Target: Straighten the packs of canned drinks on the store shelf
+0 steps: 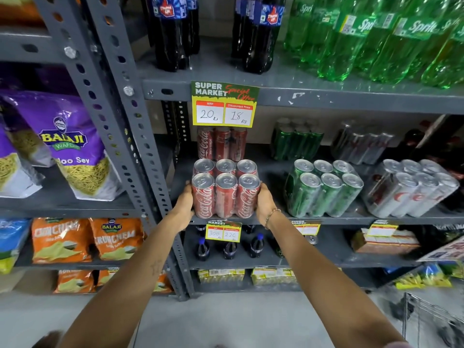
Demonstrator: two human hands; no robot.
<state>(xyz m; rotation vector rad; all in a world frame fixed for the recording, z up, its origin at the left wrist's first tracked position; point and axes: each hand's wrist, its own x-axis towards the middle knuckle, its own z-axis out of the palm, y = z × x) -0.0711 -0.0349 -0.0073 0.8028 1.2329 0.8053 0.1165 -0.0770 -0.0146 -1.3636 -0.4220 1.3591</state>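
A shrink-wrapped pack of red cola cans (225, 194) stands at the front edge of the grey middle shelf (276, 218), square to the edge. My left hand (184, 205) presses its left side and my right hand (265, 203) presses its right side. A second red pack (222, 144) stands behind it. To the right, a pack of green cans (324, 189) leans, turned at an angle. Further right, a pack of silver cans (411, 189) also sits tilted and askew. More green (296, 141) and silver (361, 144) packs stand at the back.
Tall dark cola bottles (173, 33) and green bottles (376, 38) fill the shelf above. A yellow price tag (224, 104) hangs from its edge. Snack bags (72, 144) fill the left rack, past a grey upright post (125, 136). A wire cart (431, 320) stands at lower right.
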